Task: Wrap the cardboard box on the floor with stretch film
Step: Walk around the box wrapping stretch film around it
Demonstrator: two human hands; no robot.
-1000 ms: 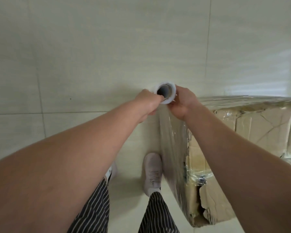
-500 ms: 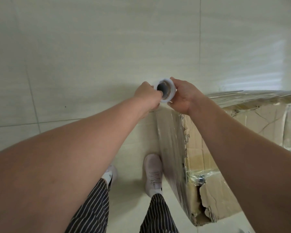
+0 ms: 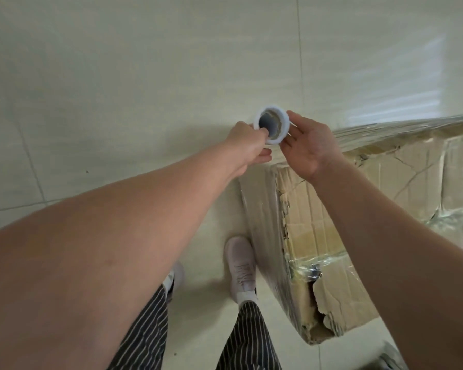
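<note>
Item: stretch film roll (image 3: 271, 125), upright at the top corner of the cardboard box (image 3: 332, 236), which stands on the floor (image 3: 145, 76). Our left hand (image 3: 247, 145) grips its upper end, fingers (image 3: 263, 157) curled. Our right hand (image 3: 309, 145) lays straight fingers (image 3: 296, 120) against its side. Film covers the box faces.

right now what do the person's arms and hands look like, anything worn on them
Both arms are bare to the frame edge, with no sleeves or gloves. No watch, band or ring shows on the left hand or the right hand.
</note>
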